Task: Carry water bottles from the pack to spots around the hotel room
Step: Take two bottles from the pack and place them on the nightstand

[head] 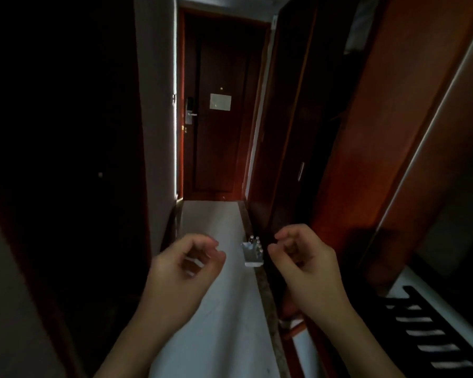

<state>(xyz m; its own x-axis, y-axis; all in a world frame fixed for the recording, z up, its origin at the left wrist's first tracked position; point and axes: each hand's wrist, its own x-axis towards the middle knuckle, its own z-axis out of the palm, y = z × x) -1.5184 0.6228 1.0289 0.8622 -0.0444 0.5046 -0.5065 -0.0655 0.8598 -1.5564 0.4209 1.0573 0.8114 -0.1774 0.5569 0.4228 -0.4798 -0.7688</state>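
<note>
The person stands in a dim, narrow entry hall, facing the room door (219, 110), and the pack of water bottles (253, 251) sits on the pale floor (210, 222) short of that door, hard against the wardrobe (298, 132) side of the passage. A few bottle caps show at the pack's far end; how many bottles remain is too small to tell.

Both hands are raised in front of the body, and neither holds anything. The left hand (187, 264) has its fingers loosely curled toward the thumb, its grip nearly together around air. The right hand (302, 256) looks the same, fingers bent in and empty, hovering in the view just beside the pack but well above it.

The step in hand looks like the walk back to the pack for another bottle. To do it well, the person should close the distance first, crouch, and take a bottle by its body, not by the cap, lifting straight up so the neighbours stay standing in the torn wrap.

Little blocks the way. The pack lies nearer to us than the door, along a dark stone border strip (260, 282) at the wardrobe's foot. Nearer still than the pack, on the same side, stands a dark slatted rack (434, 331), which a knee could catch in this poor light.
</note>
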